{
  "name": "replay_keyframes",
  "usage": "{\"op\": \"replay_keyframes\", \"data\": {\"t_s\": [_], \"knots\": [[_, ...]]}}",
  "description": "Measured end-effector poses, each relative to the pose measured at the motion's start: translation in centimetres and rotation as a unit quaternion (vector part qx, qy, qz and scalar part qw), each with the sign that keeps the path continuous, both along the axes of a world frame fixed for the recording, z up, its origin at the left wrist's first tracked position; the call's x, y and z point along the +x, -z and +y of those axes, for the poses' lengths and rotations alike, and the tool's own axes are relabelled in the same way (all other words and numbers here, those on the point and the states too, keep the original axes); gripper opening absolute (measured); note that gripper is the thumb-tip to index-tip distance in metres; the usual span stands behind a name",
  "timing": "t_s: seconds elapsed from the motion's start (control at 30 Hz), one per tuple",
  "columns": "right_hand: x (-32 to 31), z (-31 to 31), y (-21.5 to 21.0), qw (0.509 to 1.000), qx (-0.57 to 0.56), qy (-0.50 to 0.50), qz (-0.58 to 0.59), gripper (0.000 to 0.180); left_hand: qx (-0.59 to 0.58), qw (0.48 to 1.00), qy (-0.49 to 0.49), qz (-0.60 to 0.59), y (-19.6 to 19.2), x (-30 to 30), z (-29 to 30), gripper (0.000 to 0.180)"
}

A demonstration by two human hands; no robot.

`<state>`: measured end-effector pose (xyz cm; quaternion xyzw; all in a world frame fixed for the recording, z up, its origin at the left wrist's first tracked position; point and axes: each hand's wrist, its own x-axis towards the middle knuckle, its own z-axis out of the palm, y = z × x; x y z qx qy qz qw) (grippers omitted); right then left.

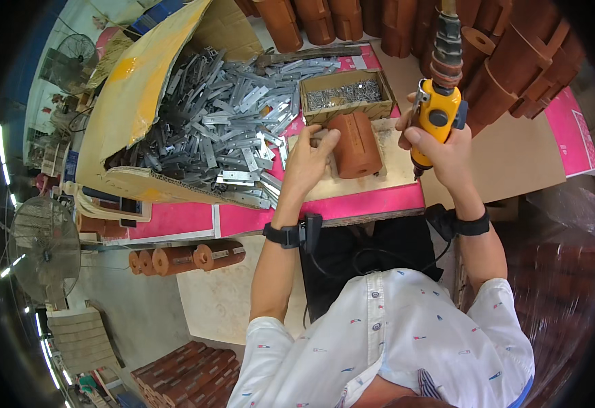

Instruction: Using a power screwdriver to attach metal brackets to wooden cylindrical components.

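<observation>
A reddish-brown cylinder (360,149) with a slotted strip along its upper side lies on a pale board (396,153) on the bench in front of me. Against its left side is my left hand (311,160), fingers curled and thumb touching the cylinder. My right hand (447,153) is wrapped round a yellow and black power screwdriver (437,115), held upright just right of the cylinder. Its tip points down near the board's right edge, apart from the cylinder. Behind the cylinder sits a small cardboard box of screws (345,94).
A large open carton (127,102) on the left spills a heap of metal strips (222,119) onto the pink bench top (372,204). More brown cylinders (522,61) stand at the back and right. Several lie below the bench on the left. A fan (44,248) stands far left.
</observation>
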<state>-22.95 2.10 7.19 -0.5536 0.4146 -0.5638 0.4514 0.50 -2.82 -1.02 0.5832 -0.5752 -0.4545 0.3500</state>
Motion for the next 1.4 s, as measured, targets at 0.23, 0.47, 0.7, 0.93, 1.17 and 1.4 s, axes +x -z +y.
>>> {"op": "replay_keyframes", "data": {"t_s": [0.23, 0.47, 0.7, 0.93, 1.17, 1.4], "knots": [[-2.6, -1.0, 0.7, 1.0, 0.013, -0.023, -0.002, 0.048, -0.012, 0.999, 0.009, -0.039, -1.9, -2.1, 1.3, 0.075], [-3.7, -2.0, 0.3, 0.997, -0.009, -0.077, 0.001, 0.048, -0.03, 0.992, 0.0, -0.121, -2.0, -1.4, 1.4, 0.068], [-5.1, -2.9, 0.4, 0.995, -0.053, -0.082, 0.026, 0.042, -0.078, 0.886, -0.062, -0.454, -2.6, 4.0, -0.1, 0.03], [-5.0, -2.2, -0.5, 0.998, 0.021, -0.055, 0.023, 0.034, -0.058, 0.846, -0.039, -0.529, -2.3, 2.9, -0.5, 0.028], [-3.3, -1.1, 0.1, 0.998, 0.004, -0.04, 0.038, 0.032, -0.053, 0.886, -0.081, -0.454, -1.3, 4.7, -1.3, 0.033], [-1.7, 0.1, 0.3, 0.999, -0.01, -0.051, -0.009, 0.028, -0.028, 0.888, -0.058, -0.455, -1.2, 4.8, -0.8, 0.026]]}}
